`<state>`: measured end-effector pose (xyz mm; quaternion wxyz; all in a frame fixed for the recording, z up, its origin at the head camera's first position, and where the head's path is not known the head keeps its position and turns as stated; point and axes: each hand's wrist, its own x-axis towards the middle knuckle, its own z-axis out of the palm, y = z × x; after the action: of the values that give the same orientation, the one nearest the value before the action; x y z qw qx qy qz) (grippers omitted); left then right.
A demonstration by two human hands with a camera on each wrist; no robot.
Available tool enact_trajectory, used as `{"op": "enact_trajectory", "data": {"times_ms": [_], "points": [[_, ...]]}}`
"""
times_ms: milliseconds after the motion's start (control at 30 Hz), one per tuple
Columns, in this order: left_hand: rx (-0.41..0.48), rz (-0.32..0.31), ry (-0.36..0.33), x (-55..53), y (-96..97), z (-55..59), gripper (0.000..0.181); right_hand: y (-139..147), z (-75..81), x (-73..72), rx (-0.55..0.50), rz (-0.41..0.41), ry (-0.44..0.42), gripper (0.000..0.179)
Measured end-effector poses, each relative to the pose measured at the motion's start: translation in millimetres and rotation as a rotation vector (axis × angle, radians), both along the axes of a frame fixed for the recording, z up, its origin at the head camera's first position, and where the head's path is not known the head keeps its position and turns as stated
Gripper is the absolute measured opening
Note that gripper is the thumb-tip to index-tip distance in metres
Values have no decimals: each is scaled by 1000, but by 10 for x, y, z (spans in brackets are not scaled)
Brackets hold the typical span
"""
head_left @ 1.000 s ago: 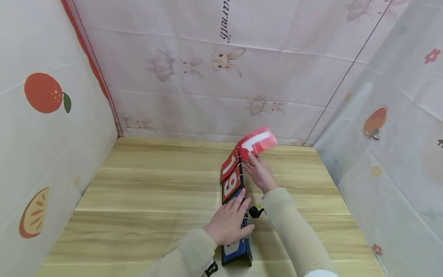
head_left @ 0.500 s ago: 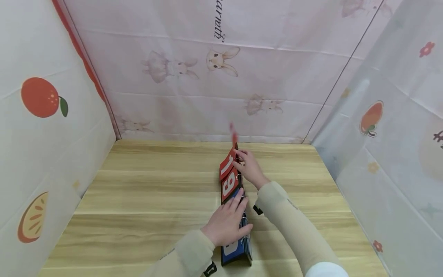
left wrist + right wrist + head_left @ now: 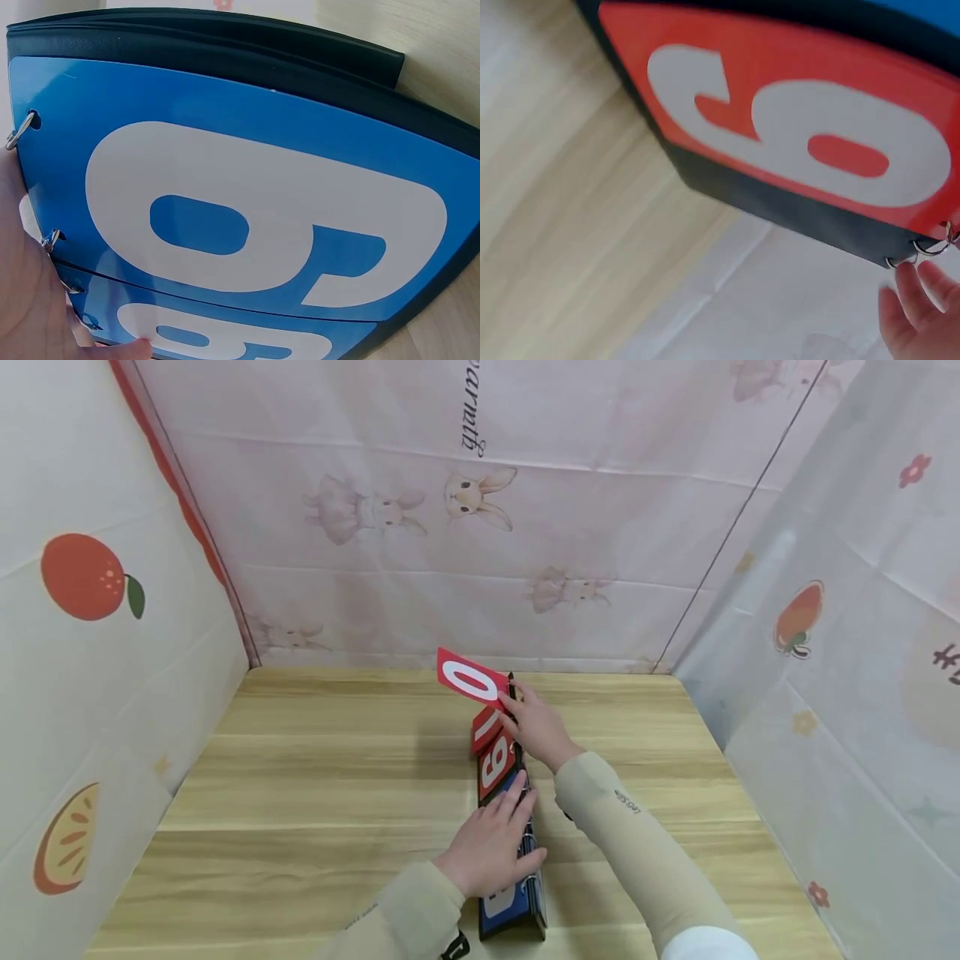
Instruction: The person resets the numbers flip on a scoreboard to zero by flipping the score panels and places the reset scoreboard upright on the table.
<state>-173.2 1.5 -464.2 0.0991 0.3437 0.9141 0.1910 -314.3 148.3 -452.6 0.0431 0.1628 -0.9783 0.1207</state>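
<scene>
A tabletop flip scoreboard stands lengthwise on the table, with red and blue number cards on metal rings along its top edge. My left hand rests spread over the blue half. Blue cards with large white digits fill the left wrist view. At the far end my right hand touches a raised red card with a white 0 near its ring edge. Below that card lie a red 1 card and a red 9 card. In the right wrist view, right fingers reach the rings, beside a bare black panel.
The wood-grain table extends to both sides of the scoreboard. Printed cloth walls surround it: a rabbit-patterned back sheet, a left sheet with fruit prints, and a right sheet.
The raised red card has swung from the right side, up past vertical, over to the left, now showing 0. My right hand followed slightly leftward. The left hand has stayed put.
</scene>
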Motion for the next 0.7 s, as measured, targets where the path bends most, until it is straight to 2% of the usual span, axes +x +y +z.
{"op": "enact_trajectory", "data": {"times_ms": [100,200,367,467,533,700], "points": [[3,-3,7,3,-4,2,75,-7,41,1,127,48,44,50],[4,-1,13,4,-4,3,75,-14,82,-1,186,95,19,50],[4,-2,25,22,-11,-15,75,-30,103,5,189,89,-78,52],[10,0,18,24,-16,-21,75,-41,101,2,168,81,-98,52],[10,4,12,20,-15,-24,75,-46,87,-1,160,80,-66,50],[7,4,2,14,-12,-42,76,-59,41,-21,171,91,111,53]]}}
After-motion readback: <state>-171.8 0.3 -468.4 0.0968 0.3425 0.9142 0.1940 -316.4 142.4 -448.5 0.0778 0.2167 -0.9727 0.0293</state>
